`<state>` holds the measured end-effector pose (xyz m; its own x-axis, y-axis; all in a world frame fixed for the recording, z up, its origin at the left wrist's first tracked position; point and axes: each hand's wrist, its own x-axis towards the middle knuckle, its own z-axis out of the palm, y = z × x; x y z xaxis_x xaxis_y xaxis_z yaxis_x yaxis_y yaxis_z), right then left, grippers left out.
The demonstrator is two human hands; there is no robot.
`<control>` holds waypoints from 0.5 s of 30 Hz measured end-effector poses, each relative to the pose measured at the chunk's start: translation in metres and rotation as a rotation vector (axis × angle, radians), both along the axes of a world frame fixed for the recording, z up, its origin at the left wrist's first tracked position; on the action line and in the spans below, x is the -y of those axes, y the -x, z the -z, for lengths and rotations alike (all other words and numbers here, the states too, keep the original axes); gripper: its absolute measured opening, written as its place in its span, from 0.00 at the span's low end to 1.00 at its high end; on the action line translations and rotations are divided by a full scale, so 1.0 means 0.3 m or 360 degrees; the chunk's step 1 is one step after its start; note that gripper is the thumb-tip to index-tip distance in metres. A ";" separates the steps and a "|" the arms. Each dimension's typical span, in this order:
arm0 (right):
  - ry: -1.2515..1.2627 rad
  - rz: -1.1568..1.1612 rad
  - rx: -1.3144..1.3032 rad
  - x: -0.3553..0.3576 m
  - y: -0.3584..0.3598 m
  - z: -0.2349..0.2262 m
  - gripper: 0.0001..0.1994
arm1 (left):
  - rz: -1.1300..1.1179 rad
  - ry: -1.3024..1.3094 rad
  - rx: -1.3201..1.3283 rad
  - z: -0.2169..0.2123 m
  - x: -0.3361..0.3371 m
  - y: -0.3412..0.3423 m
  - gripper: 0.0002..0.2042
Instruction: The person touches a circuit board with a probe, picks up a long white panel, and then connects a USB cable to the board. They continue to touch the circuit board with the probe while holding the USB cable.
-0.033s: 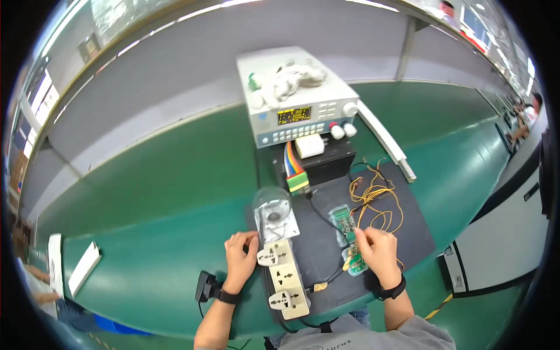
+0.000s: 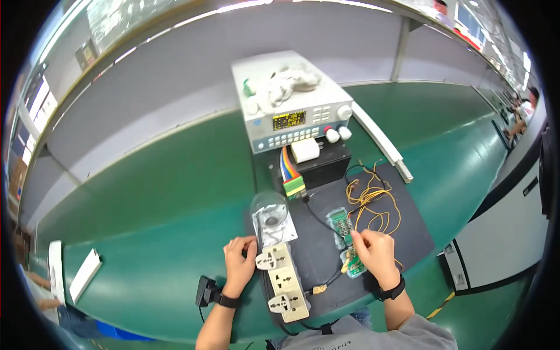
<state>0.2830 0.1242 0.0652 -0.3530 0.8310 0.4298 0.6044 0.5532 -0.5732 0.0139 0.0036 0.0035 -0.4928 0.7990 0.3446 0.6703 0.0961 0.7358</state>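
My left hand [image 2: 238,263] rests on the green bench with its fingers curled, just left of a beige power strip [image 2: 284,283]. Whether anything lies in those fingers is hidden. My right hand [image 2: 378,255] is closed, thumb and fingertips over a small green circuit board [image 2: 355,266] on the dark mat [image 2: 318,239]. What the right fingers hold, if anything, I cannot make out. Another green board [image 2: 340,224] with round parts lies just beyond, in clear wrapping. Yellow wires [image 2: 370,198] lie in loose loops farther back.
A grey bench power supply [image 2: 294,108] with a lit display stands on a black box [image 2: 324,169]. Cloth gloves [image 2: 286,87] lie on it. A rainbow ribbon cable [image 2: 287,166] hangs in front. A clear dome [image 2: 270,211] stands beyond the strip. A black adapter [image 2: 205,290] lies beside my left wrist.
The view has shifted slightly, so the bench things sit a little farther left and lower or higher in the picture. Both hands keep the same place and pose.
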 end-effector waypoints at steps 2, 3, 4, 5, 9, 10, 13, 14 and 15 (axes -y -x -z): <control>0.0027 -0.0004 0.0041 0.005 -0.014 0.001 0.17 | -0.0013 -0.0006 -0.0008 0.002 0.003 -0.010 0.05; 0.0016 -0.0003 0.0064 0.005 -0.019 0.003 0.16 | -0.0006 0.0023 -0.0016 0.005 0.007 -0.012 0.05; 0.0050 -0.0001 0.0039 0.006 -0.018 -0.003 0.17 | 0.0000 0.0021 -0.0001 0.008 0.010 -0.011 0.05; 0.0037 0.0028 0.0032 0.011 -0.021 -0.008 0.17 | 0.0001 0.0022 0.0021 0.008 0.017 -0.014 0.05; 0.0023 0.0013 0.0026 0.013 -0.023 0.001 0.17 | -0.0006 0.0007 0.0070 -0.001 0.018 -0.012 0.05; 0.0034 0.0024 0.0027 0.013 -0.024 -0.001 0.17 | -0.0002 0.0013 0.0059 0.000 0.018 -0.012 0.05; 0.0048 0.0026 0.0025 0.004 -0.008 -0.002 0.16 | -0.0004 0.0009 0.0055 0.003 0.012 0.006 0.05; 0.0055 0.0019 0.0028 0.004 -0.008 -0.001 0.15 | -0.0008 0.0004 0.0069 0.007 0.014 0.006 0.05; 0.0057 0.0016 0.0033 0.004 -0.008 0.001 0.15 | -0.0010 0.0005 0.0074 0.005 0.011 0.006 0.05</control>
<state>0.2853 0.1231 0.0648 -0.3531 0.8493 0.3924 0.6219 0.5264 -0.5798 0.0122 0.0001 0.0020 -0.5135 0.7968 0.3185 0.6346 0.1028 0.7660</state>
